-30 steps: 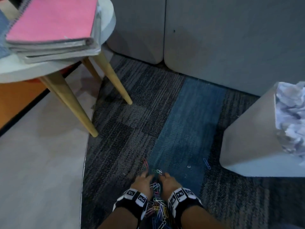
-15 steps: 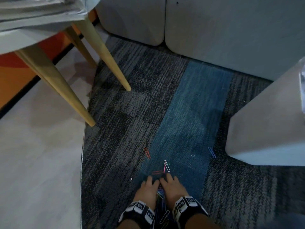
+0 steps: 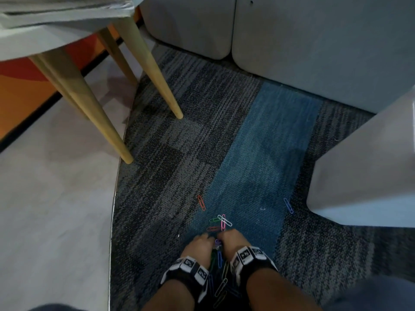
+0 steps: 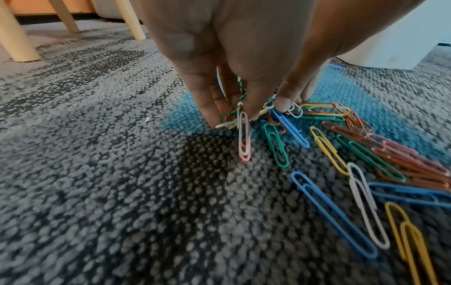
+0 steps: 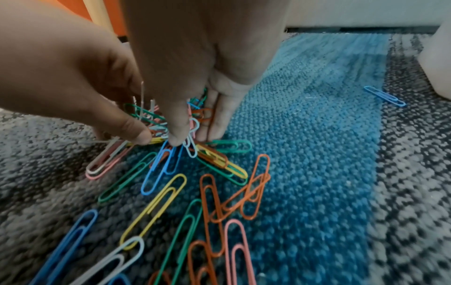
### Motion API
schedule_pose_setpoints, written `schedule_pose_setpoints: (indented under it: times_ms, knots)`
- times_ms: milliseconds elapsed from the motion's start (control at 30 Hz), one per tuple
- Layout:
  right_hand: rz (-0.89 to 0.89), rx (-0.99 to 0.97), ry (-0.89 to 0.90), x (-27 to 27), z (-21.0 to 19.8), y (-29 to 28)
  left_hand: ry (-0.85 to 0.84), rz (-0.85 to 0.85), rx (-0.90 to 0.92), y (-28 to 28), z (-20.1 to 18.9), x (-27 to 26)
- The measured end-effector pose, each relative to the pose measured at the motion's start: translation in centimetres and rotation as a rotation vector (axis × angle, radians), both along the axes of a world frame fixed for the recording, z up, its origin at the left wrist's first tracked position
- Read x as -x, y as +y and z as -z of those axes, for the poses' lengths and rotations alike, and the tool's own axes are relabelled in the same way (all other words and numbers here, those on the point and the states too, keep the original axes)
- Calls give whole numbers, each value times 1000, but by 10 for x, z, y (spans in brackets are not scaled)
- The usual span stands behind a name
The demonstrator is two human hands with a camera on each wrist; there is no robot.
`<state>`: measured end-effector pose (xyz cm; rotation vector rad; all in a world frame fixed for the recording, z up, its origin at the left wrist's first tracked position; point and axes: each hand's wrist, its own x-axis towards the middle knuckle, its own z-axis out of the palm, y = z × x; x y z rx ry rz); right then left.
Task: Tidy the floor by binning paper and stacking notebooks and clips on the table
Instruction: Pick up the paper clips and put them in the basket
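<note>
Scooping together, left hand (image 3: 199, 243) and right hand (image 3: 231, 240) curl around a paper-clip pile (image 5: 185, 135) on the carpet (image 3: 179, 142); strays (image 3: 201, 202) remain, table (image 3: 45, 39) delivery pending.

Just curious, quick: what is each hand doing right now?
Left hand: fingers curled round a bunch of paper clips on the carpet.
Right hand: likewise gathering clips from the same heap.

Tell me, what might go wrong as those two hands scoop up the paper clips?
Clips may slip out: both hands' fingers pinch only part of the loose pile, and many lie behind them. Strays could be missed, like the blue clip near the bin and the red clip on grey carpet.
</note>
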<state>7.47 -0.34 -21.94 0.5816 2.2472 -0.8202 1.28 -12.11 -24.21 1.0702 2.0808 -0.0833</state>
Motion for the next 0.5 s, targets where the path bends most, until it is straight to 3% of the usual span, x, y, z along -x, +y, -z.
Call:
schedule_pose_setpoints:
  times_ms: [300,500]
  knots:
    - [-59,-46,-38,18,-28,11,38,-92,-25,12,-31,13]
    - [35,-8,107,51,-84,44,47,-246,-161,35,-95,58]
